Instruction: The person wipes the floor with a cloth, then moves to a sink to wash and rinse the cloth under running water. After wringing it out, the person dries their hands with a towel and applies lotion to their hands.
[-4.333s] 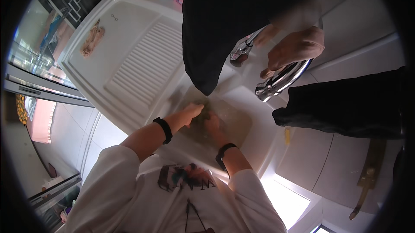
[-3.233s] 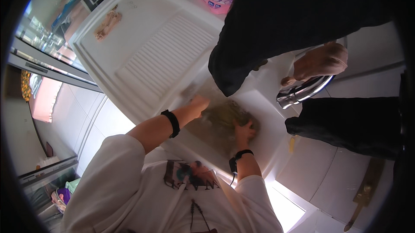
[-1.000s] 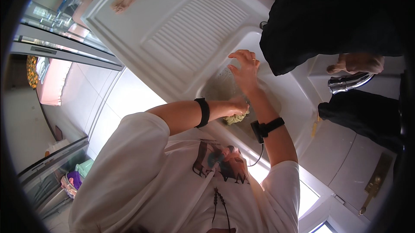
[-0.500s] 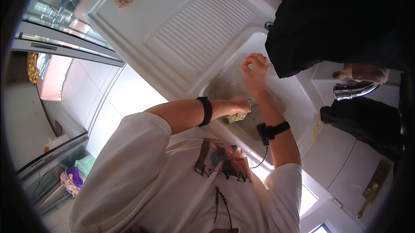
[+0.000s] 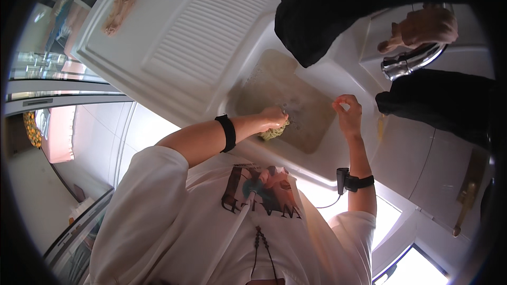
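Note:
My left hand (image 5: pixel 273 118) is closed round a crumpled yellow-green cloth (image 5: pixel 273 131), low at the water in the white sink (image 5: pixel 253 62). Cloudy brownish water (image 5: pixel 311 118) with some bubbles fills the basin. To the right, my right hand (image 5: pixel 349 113) is raised over the basin's right side, apart from the cloth. Its fingers curl into a pinch, thumb against fingertips; anything between them is too small to make out. Black straps circle both forearms.
A ridged washboard (image 5: pixel 206 31) adjoins the basin; a small pinkish cloth item (image 5: pixel 119 14) lies beyond it. Black garments (image 5: pixel 348 10) hang over the sink's far right. A brownish-pink cloth (image 5: pixel 425 26) drapes the chrome tap (image 5: pixel 412 62). Glass sliding doors (image 5: pixel 63 87) stand at left.
My right hand has moved right, away from the left hand, and stays pinched. The left hand still grips the cloth. The view has shifted, so the sink sits further left.

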A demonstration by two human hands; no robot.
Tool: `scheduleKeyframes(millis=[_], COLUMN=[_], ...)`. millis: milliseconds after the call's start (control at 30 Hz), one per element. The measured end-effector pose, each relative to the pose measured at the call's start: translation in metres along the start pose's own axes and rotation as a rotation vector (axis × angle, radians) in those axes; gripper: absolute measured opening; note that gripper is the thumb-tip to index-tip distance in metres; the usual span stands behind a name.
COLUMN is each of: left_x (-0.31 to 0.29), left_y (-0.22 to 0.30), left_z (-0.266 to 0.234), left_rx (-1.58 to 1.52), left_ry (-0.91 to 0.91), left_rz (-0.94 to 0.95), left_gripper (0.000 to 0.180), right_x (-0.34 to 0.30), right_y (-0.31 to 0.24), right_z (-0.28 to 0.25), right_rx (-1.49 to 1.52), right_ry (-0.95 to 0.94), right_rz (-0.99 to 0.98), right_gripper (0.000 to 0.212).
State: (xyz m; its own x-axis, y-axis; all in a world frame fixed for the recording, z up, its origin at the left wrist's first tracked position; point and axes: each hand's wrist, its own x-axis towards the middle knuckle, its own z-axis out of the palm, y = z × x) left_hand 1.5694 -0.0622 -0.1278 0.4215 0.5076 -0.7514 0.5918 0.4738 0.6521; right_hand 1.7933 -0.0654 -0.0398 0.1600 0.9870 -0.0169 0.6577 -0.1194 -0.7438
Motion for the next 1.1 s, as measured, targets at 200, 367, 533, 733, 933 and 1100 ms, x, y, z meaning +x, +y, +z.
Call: scheduleKeyframes(millis=[200, 367, 533, 733, 933, 1100], left_x=[-0.017, -0.034, -0.040, -0.041, -0.051, -0.049], left_y=[0.007, 0.006, 0.010, 0.028, 0.042, 0.046], left_z=[0.002, -0.019, -0.031, -0.035, -0.046, -0.057], left_rx=[0.309, 0.283, 0.212, 0.171, 0.146, 0.347], left_ry=[0.034, 0.020, 0.032, 0.055, 0.204, 0.313], left_rz=[0.131, 0.117, 0.134, 0.230, 0.329, 0.408], left_gripper=[0.041, 0.043, 0.040, 0.035, 0.031, 0.026], right_x=[0.004, -0.003, -0.029, -0.020, 0.008, -0.035], right_y=[-0.027, -0.005, 0.047, 0.121, 0.148, 0.131], right_z=[0.033, -0.011, -0.062, -0.025, 0.071, 0.091], right_rx=[-0.041, -0.130, -0.241, -0.287, -0.926, -0.949], right_ry=[-0.153, -0.026, 0.032, -0.106, -0.240, -0.472], right_rz=[-0.092, 0.054, 0.217, 0.290, 0.423, 0.248], right_gripper=[0.010, 0.008, 0.008, 0.009, 0.051, 0.067])
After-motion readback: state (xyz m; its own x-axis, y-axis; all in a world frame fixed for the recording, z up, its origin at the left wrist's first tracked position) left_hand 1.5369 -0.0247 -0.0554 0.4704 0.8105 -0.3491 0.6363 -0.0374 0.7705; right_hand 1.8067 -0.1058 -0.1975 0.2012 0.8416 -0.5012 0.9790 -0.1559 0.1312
